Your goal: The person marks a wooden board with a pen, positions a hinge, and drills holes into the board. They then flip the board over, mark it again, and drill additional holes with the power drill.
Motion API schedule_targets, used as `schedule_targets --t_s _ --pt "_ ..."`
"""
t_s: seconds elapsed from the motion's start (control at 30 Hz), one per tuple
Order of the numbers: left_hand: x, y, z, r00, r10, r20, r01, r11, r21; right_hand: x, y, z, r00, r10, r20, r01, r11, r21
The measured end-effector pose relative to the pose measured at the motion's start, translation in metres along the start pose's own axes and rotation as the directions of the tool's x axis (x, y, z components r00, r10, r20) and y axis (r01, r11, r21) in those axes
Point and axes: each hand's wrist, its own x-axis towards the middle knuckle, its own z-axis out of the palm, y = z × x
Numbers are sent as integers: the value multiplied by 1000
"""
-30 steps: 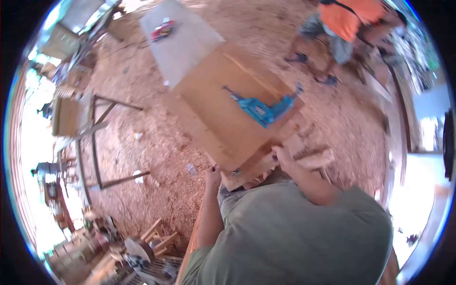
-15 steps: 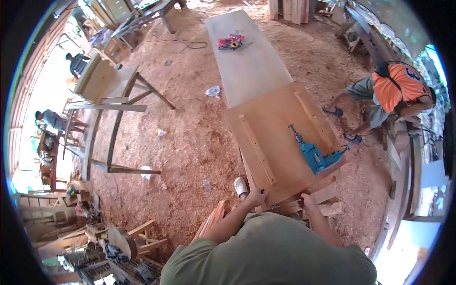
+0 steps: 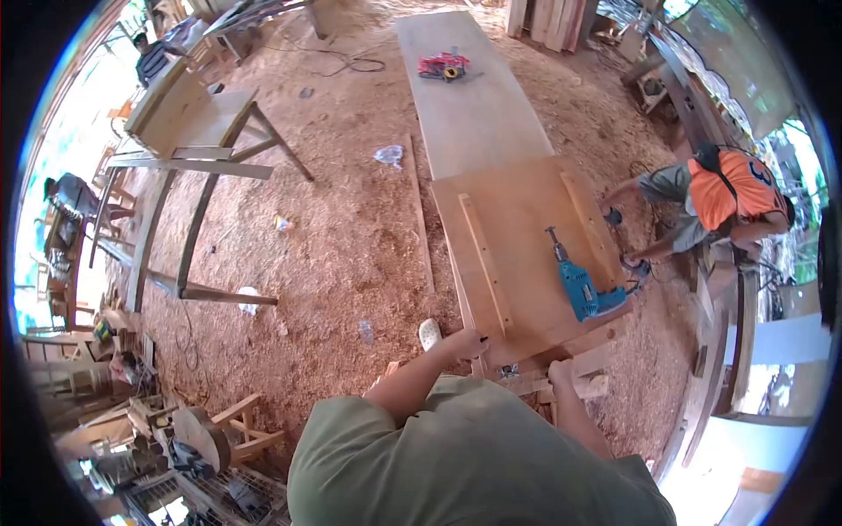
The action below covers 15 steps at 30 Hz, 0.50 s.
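Observation:
A brown wooden panel (image 3: 537, 289) with two battens, the left one (image 3: 484, 263) and the right one (image 3: 589, 219), lies in front of me. On it rests a blue power drill (image 3: 586, 291) with its bit pointing away. My left hand (image 3: 465, 344) is closed at the panel's near left corner, with something small and dark by its fingers that I cannot make out. My right hand (image 3: 561, 373) is closed just below the panel's near edge; what it holds, if anything, is hidden. Beyond the panel a long pale board (image 3: 474, 114) carries a red tool (image 3: 444, 66).
A person in an orange shirt (image 3: 732, 188) bends over at the right. A tall wooden frame (image 3: 189, 219) stands at the left, with two more people (image 3: 153, 60) (image 3: 72, 195) behind it. Wood scraps and a round wooden disc (image 3: 202, 436) lie at the lower left.
The view has shifted a little. My left hand now sits slightly higher beside the panel's corner. A thin strip of wood shows on the floor left of the boards.

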Motion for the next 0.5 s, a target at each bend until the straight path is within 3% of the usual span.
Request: schedule_targets --t_s 0.03,0.07,0.1,0.13,0.17,0.2,0.23,0.3,0.37,0.4,0.43,0.47,0.5 --pt "-8 5 -12 982 -109 153 112 994 -10 7 10 10 995 -60 -74 61 998 4" --pt "-1 -7 -15 982 -119 147 120 993 1 9 20 20 982 -111 -151 113 994 7" --pt "17 -29 -14 988 -31 151 10 990 142 0 2 7 999 -37 12 37 997 -72" --pt "31 -46 -12 984 58 167 -103 956 276 -9 -9 2 999 -36 12 36 997 -65" --pt "36 -55 -12 985 56 165 -101 954 281 -18 -18 1 989 -116 -91 103 986 -133" --pt "36 -65 -13 986 162 -50 -142 950 279 -27 -28 0 962 -201 -186 161 965 -207" --pt "32 -73 -15 930 261 -258 -184 940 288 -33 -42 -7 962 -199 -186 161 966 -202" --pt "-36 -21 -40 945 54 -323 -4 988 152 -55 -71 -21 976 -215 -16 209 964 -163" --pt "-16 -90 -28 879 -153 -451 185 982 26 -73 -94 -30 981 -196 13 194 957 -218" --pt "-49 -72 -31 880 -249 -404 233 968 -89 -83 -101 -39 964 -249 96 266 917 -296" --pt "-22 -160 -22 856 -240 -458 256 966 -28 -70 -82 -17 994 -93 -64 86 991 -101" --pt "23 -312 -3 809 -204 -552 124 976 -179 -85 -94 -38 954 -289 77 298 896 -329" --pt "-11 -292 -5 811 -494 -314 409 862 -301 -92 -95 -35 984 -173 -37 170 983 -66"
